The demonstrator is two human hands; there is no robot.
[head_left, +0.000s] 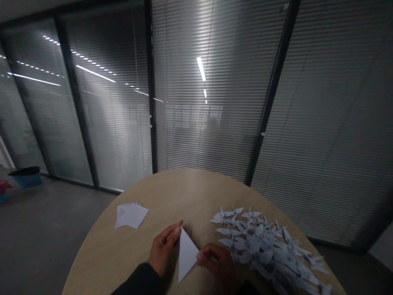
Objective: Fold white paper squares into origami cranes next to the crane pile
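Note:
Between my hands is a sheet of white paper point(187, 255) folded into a triangle, one long point toward me. My left hand point(166, 245) pinches its top corner between thumb and fingers. At the right corner, the thumb and fingers of my right hand point(216, 261) grip the paper's edge. Close by on the right lies a large heap of folded white paper cranes point(260, 241), some overlapping. A small stack of flat white paper sheets point(132, 215) rests to the left, its sheets fanned unevenly.
The round wooden table point(184, 186) has its far edge near a glass partition with blinds point(208, 143). On the floor at far left stands a blue bin point(27, 178) with a black liner, beside a partly visible pink and blue object point(3, 187).

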